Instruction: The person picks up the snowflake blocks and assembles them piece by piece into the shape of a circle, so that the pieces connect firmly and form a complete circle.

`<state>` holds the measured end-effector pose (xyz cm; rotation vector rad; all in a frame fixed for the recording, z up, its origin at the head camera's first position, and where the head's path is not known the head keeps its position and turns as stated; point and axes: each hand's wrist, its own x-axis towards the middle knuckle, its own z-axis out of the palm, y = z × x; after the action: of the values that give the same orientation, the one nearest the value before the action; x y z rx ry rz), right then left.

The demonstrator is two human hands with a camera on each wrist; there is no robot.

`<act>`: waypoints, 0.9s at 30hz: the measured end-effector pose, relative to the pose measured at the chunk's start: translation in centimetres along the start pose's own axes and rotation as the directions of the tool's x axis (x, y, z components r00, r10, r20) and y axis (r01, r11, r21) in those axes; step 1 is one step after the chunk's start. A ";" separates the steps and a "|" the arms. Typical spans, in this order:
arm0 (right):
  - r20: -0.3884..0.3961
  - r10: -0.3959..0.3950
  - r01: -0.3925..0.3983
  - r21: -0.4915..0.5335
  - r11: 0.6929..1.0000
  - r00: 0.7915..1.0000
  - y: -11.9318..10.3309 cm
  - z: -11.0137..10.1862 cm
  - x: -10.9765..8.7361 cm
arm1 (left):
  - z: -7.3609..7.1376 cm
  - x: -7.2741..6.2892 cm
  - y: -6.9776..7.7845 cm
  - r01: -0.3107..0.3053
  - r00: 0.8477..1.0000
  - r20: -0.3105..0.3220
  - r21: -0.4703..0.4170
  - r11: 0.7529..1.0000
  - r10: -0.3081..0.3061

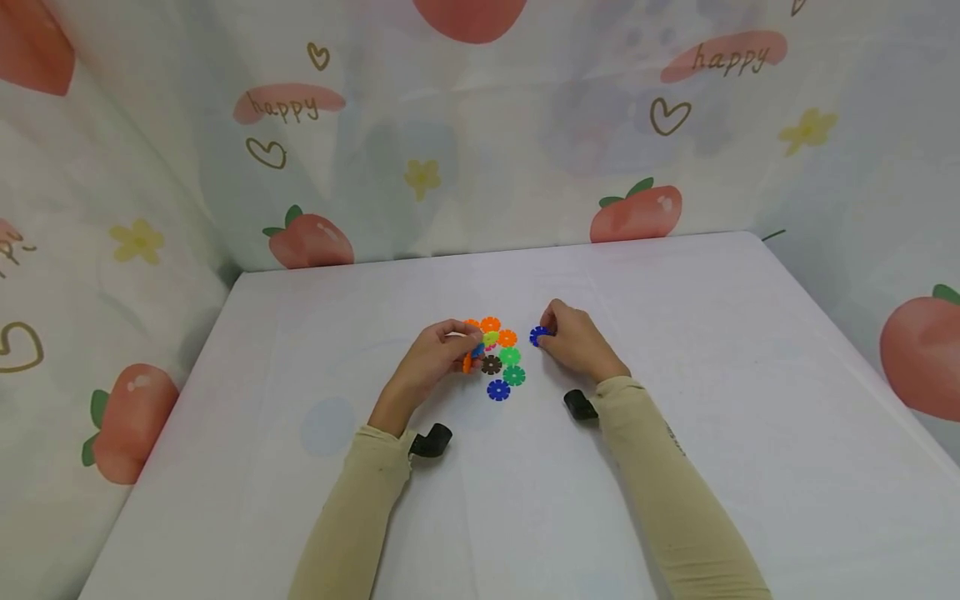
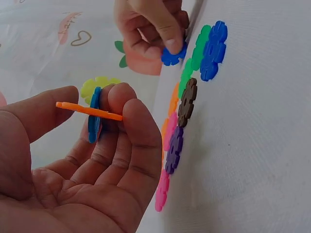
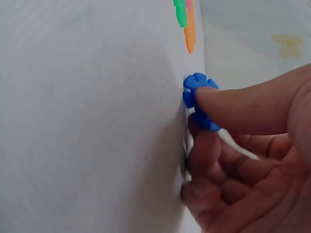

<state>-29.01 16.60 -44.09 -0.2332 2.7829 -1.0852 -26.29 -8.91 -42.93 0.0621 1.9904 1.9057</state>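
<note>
My left hand (image 1: 433, 358) pinches a small joined piece of notched plastic flower discs by its orange disc (image 2: 80, 109), between thumb and fingers. A blue disc (image 2: 93, 131) crosses the orange one, and a yellow disc (image 2: 90, 90) shows behind it. Over to the right, my right hand (image 1: 581, 340) holds a blue flower disc (image 3: 197, 81) between thumb and fingers, close over the white table. Between the hands lie loose flat discs, among them a brown one (image 1: 491, 365), a light green one (image 1: 510, 357) and an orange one (image 1: 507, 338).
Nearest me in the group lies a dark blue disc (image 1: 498, 390), beside a green disc (image 1: 513, 376). The left wrist view also shows a purple disc (image 2: 174, 151) and a pink disc (image 2: 163, 191). A patterned curtain (image 1: 495, 150) stands behind the white table (image 1: 247, 433).
</note>
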 end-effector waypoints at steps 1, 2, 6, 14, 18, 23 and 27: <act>-0.011 0.001 -0.001 0.017 1.000 1.000 -0.1 0.0 0.0 | 0.0 0.0 0.0 0.000 1.000 -0.001 0.003 1.000 0.000; -0.022 0.004 -0.003 0.040 0.999 1.000 -0.1 -0.1 -0.1 | 0.0 0.0 -0.1 0.002 1.000 -0.003 0.006 1.000 -0.002; -0.033 0.003 0.003 0.174 0.985 0.999 -0.5 -0.3 -0.2 | 0.0 0.0 -0.2 0.005 1.000 -0.011 0.014 1.000 -0.005; 0.018 -0.045 0.032 0.450 0.893 0.999 -1.7 -0.4 -0.5 | 0.1 0.1 -0.2 -0.007 1.000 -0.019 0.023 1.000 0.008; 0.044 -0.057 0.029 0.484 0.874 0.997 -2.1 -0.2 -0.5 | 0.2 0.2 -0.2 -0.005 1.000 -0.021 0.019 1.000 0.006; 0.062 -0.062 0.024 0.488 0.872 0.996 -2.5 -0.1 -0.6 | 0.3 0.1 -0.2 -0.009 1.000 -0.017 0.014 1.000 0.009; 0.071 -0.058 0.015 0.501 0.865 0.996 -2.6 0.0 -0.6 | 0.3 0.1 -0.1 -0.015 1.000 -0.014 0.021 1.000 0.015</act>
<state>-28.17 14.83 -42.27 -0.2594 2.3221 -1.7112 -26.27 -8.55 -43.10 0.0696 2.0246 1.8993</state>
